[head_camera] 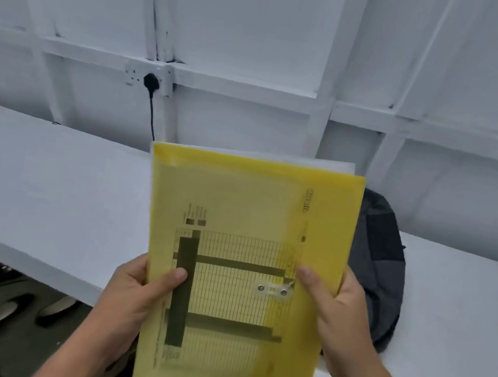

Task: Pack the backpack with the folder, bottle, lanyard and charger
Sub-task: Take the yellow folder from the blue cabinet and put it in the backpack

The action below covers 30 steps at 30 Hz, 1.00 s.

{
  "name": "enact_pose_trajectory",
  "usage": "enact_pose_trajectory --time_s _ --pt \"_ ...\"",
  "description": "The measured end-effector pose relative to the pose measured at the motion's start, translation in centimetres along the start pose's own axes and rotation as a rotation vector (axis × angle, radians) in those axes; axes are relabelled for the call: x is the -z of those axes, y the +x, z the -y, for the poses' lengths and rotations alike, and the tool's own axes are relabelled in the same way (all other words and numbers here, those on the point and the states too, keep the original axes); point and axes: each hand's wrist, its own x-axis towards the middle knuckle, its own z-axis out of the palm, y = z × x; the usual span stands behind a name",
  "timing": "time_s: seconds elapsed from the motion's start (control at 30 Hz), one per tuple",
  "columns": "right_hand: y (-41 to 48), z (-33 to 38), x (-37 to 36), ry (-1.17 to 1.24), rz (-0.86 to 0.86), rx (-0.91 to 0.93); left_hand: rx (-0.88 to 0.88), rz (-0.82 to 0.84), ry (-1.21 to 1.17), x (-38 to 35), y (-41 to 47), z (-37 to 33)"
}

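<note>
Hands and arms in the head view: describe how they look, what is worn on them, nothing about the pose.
The left hand and the right hand are both bare: no gloves, rings or watch show. Both forearms are uncovered up to the picture's bottom edge, with no sleeves, bands or markings in sight. The fingernails that show are short and plain.

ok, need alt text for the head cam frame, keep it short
Two bare hands hold a yellow translucent folder upright before the camera, the left hand on its left edge and the right hand on its right edge. A printed grid sheet shows through it. Behind it, a dark backpack lies on a white table by a white panelled wall.
</note>
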Motion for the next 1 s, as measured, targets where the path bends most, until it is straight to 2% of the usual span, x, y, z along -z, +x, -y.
enact_pose_trajectory --time_s 0.2,0.3,0.57,0.7,0.77,0.83,0.93,1.0 --pt "-2.3 -0.6 1.1 -0.079 -0.243 -0.026 0.078 0.234 0.033 -1.3 3.7 1.7" --pt "-2.9 -0.5 1.8 -0.093 -0.283 -0.06 0.09 0.318 0.041 -2.1 5.1 2.0" --pt "-2.3 1.2 4.7 -0.109 -0.115 -0.174 0.081 0.309 0.046 -3.7 6.5 2.8" --pt "-1.9 1.7 7.2 -0.089 -0.058 -0.142 0.048 0.279 0.051 -4.4 6.2 2.6" --pt "-1.2 1.2 8.5 -0.221 -0.069 -0.137 0.039 0.274 0.057 -4.6 6.1 2.5" --pt "-0.7 0.2 9.9 -0.499 -0.003 -0.104 0.037 0.265 0.065 -4.4 5.8 2.4" --pt "0.0 -1.3 11.0 -0.969 0.397 0.031 0.038 0.243 0.066 -4.1 5.5 2.4" --pt "0.9 -2.0 11.3 -1.112 0.501 0.082 0.038 0.225 0.069 -4.0 5.2 2.4"
